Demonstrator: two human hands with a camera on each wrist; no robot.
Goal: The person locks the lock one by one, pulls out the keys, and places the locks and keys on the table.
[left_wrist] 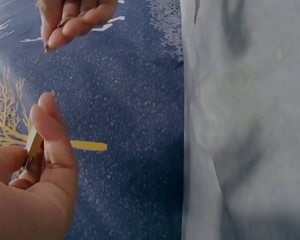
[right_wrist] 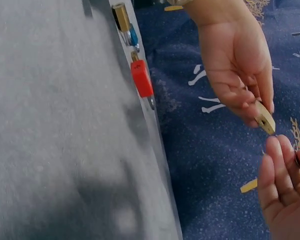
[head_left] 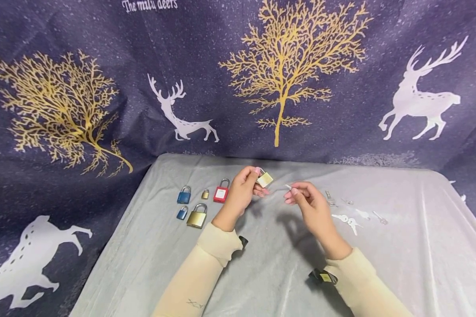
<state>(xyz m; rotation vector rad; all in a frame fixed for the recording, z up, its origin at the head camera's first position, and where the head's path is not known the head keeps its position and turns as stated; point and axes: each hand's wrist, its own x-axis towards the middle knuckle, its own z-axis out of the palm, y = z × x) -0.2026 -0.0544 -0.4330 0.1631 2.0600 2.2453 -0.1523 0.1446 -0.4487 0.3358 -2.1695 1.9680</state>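
Note:
My left hand (head_left: 239, 193) pinches a brass padlock (head_left: 265, 179) above the table, its shackle up near the thumb. In the right wrist view a keyhole shows on the narrow underside of this padlock (right_wrist: 265, 119). A short gap to the right, my right hand (head_left: 312, 206) holds a small key (head_left: 288, 186) between thumb and fingers. Its thin blade (left_wrist: 41, 53) sticks out of the fingertips toward the padlock in the left wrist view, apart from it. The key's head is mostly hidden by the fingers.
Left on the grey cloth-covered table (head_left: 150, 264) stand a red padlock (head_left: 221, 194), a large brass padlock (head_left: 196, 218), a tiny brass one (head_left: 205, 194) and two blue padlocks (head_left: 184, 195). Several keys (head_left: 351, 222) lie to the right. A patterned dark curtain (head_left: 206, 48) hangs behind.

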